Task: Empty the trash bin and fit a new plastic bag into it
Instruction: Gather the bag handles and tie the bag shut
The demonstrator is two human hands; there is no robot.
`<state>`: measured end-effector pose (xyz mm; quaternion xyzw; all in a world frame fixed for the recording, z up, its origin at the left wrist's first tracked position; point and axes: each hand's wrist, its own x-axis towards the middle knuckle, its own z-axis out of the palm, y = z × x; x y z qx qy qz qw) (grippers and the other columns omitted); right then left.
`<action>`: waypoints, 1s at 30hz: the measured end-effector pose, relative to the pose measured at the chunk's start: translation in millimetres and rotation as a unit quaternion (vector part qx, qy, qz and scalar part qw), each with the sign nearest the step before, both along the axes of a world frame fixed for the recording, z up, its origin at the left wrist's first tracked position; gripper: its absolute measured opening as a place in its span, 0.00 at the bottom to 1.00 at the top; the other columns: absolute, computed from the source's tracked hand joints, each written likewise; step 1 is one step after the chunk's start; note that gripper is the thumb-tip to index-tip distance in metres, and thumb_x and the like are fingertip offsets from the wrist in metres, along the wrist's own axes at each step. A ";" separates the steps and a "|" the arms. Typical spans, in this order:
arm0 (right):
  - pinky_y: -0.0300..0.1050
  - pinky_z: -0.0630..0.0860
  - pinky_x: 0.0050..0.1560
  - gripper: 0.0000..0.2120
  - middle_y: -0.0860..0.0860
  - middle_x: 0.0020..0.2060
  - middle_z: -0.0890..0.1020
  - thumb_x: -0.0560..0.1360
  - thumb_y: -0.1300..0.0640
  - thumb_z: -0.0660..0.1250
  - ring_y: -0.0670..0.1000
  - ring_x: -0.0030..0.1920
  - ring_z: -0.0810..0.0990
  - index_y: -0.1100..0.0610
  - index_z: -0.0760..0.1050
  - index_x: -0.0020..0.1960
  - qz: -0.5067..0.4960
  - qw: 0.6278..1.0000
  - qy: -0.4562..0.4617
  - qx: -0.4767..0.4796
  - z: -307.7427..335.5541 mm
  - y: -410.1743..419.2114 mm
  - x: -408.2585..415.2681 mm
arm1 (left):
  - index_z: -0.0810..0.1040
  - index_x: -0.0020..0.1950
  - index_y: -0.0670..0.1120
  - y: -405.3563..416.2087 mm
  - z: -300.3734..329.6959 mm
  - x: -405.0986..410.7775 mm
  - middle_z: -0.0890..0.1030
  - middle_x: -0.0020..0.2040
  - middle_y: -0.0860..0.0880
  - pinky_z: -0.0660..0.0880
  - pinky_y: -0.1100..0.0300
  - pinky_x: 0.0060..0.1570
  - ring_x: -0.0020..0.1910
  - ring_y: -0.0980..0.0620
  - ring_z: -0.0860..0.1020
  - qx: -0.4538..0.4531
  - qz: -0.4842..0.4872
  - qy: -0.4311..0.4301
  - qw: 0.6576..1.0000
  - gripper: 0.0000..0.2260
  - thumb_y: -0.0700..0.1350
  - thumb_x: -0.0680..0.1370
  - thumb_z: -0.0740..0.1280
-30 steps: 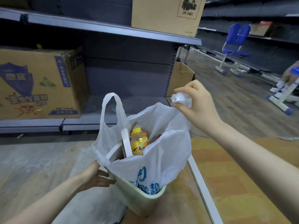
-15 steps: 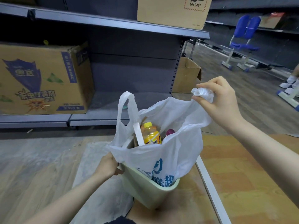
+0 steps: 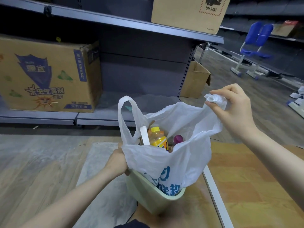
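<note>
A pale green trash bin [image 3: 148, 193] stands on the floor in front of me, lined with a white plastic bag [image 3: 166, 162] printed with blue characters. Inside the bag lie an orange drink bottle with a yellow cap [image 3: 158, 139], a bottle with a purple cap [image 3: 178, 139] and a white strip. My right hand [image 3: 233, 111] pinches the bag's bunched right handle and holds it up and out to the right. My left hand [image 3: 117, 162] grips the bag's left edge at the bin's rim. The bag's left handle loop [image 3: 126, 112] stands free.
A grey metal shelf unit [image 3: 131, 104] rises behind the bin, with a large printed cardboard box [image 3: 47, 76] at left and an open carton [image 3: 194, 79] at its right end. A second box sits on the upper shelf. A white rail [image 3: 217, 203] runs along the floor at right. Blue chairs [image 3: 253, 50] stand far right.
My right hand has pulled the bag's handle further right and stretched the bag open. My left hand has shifted up to the bag's left edge. More of the bag's contents show.
</note>
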<state>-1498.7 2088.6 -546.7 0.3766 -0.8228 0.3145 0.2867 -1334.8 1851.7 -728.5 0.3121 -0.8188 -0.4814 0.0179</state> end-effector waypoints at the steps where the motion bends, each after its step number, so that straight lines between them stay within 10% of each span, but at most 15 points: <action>1: 0.25 0.64 0.44 0.10 0.52 0.42 0.72 0.71 0.60 0.73 0.47 0.44 0.69 0.59 0.81 0.52 -0.002 1.000 0.001 -0.003 0.7 0.1 -1.1 | 0.76 0.50 0.37 0.9 -0.4 0.5 0.80 0.45 0.41 0.77 0.57 0.26 0.29 0.45 0.81 0.009 0.007 0.012 1.000 0.10 0.34 0.72 0.59; 7: 0.28 0.65 0.45 0.10 0.52 0.43 0.73 0.71 0.60 0.73 0.48 0.45 0.71 0.60 0.81 0.52 -0.017 1.000 0.010 -0.013 6.8 8.6 -10.9 | 0.77 0.44 0.38 16.0 10.8 -11.1 0.79 0.41 0.40 0.80 0.51 0.30 0.29 0.41 0.81 -0.049 -0.004 0.037 0.998 0.10 0.33 0.74 0.56; 13: 0.27 0.65 0.46 0.10 0.52 0.43 0.73 0.71 0.59 0.72 0.47 0.45 0.71 0.59 0.81 0.52 -0.044 0.999 0.016 -0.026 13.6 30.7 -26.3 | 0.74 0.36 0.50 47.5 15.2 -46.0 0.78 0.31 0.48 0.73 0.66 0.19 0.19 0.55 0.76 -0.030 0.011 0.081 0.996 0.13 0.34 0.74 0.58; 18: 0.21 0.64 0.44 0.09 0.51 0.43 0.72 0.71 0.61 0.72 0.44 0.41 0.69 0.60 0.81 0.51 -0.060 0.998 0.003 -0.020 3.2 43.8 -33.6 | 0.67 0.33 0.46 92.0 -6.8 -67.0 0.74 0.35 0.51 0.63 0.62 0.29 0.37 0.47 0.72 -0.097 -0.065 0.056 0.992 0.13 0.36 0.77 0.56; 23: 0.21 0.64 0.44 0.14 0.51 0.43 0.72 0.68 0.60 0.75 0.42 0.41 0.67 0.60 0.80 0.52 -0.055 0.998 -0.007 -0.010 -1.1 50.8 -37.8 | 0.76 0.53 0.44 81.9 -4.1 -75.4 0.80 0.53 0.46 0.66 0.60 0.40 0.51 0.44 0.77 -0.234 -0.085 0.020 0.968 0.10 0.41 0.78 0.56; 30: 0.46 0.74 0.39 0.14 0.58 0.40 0.82 0.65 0.74 0.67 0.59 0.41 0.80 0.63 0.81 0.47 -0.061 0.994 0.070 0.062 9.2 54.5 -37.9 | 0.64 0.33 0.47 53.7 34.3 -65.0 0.81 0.42 0.47 0.64 0.58 0.37 0.47 0.41 0.79 -0.327 -0.064 0.002 0.943 0.13 0.42 0.78 0.56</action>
